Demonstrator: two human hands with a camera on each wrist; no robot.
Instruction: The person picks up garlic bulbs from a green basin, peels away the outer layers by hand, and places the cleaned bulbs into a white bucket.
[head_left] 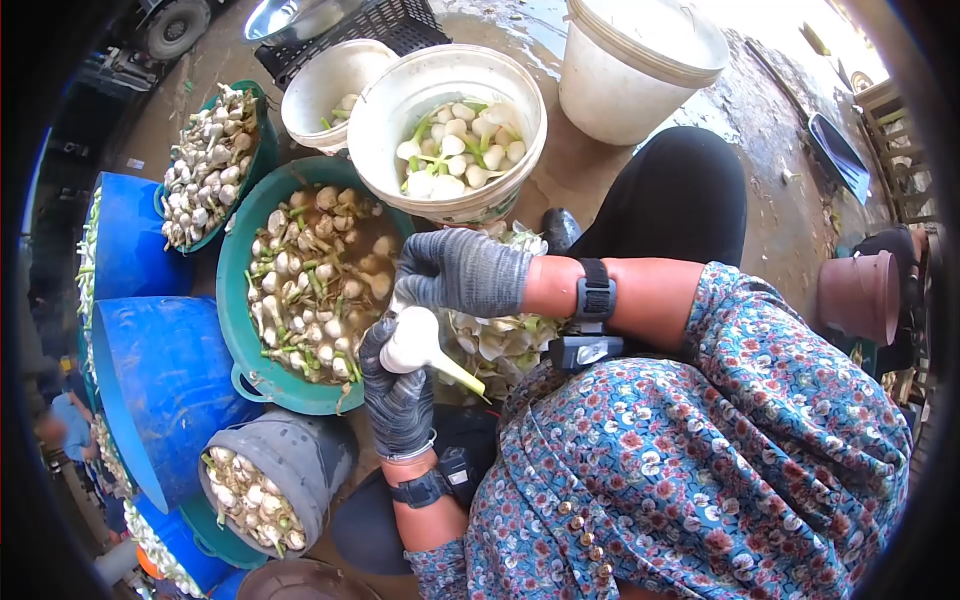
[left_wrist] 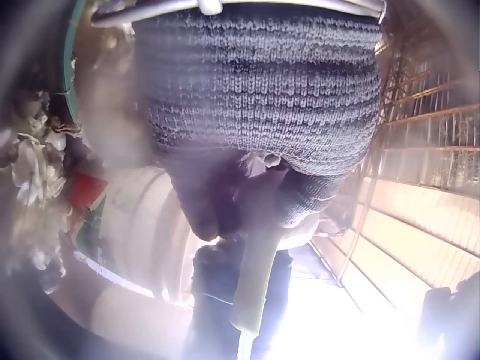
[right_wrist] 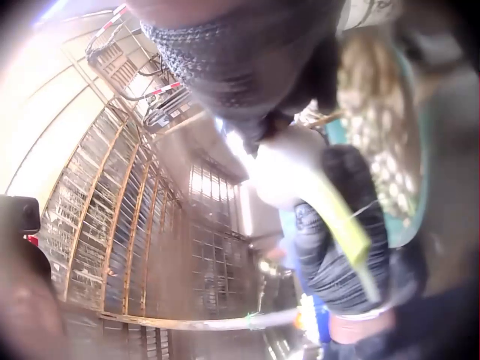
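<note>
A white garlic bulb (head_left: 411,340) with a trimmed green stem is gripped by my left hand (head_left: 398,405), which wears a grey knitted glove. The stem points toward my lap in the head view. My right hand (head_left: 465,272), gloved alike, has its fingers curled and pinches at the bulb's root end. In the right wrist view the bulb (right_wrist: 281,169) looks overexposed between both hands. The left wrist view shows the stem (left_wrist: 256,281) hanging below the left glove. Just beyond the hands stands a green tub (head_left: 236,270) of unpeeled garlic in murky water.
Peeled bulbs lie in a white bucket (head_left: 365,180) ahead. Loose peelings (head_left: 500,345) are piled under the right forearm. Around stand a grey bucket (head_left: 325,455) of garlic, blue drums (head_left: 165,370), a heaped green basket (head_left: 262,140) and a lidded white bucket (head_left: 610,90).
</note>
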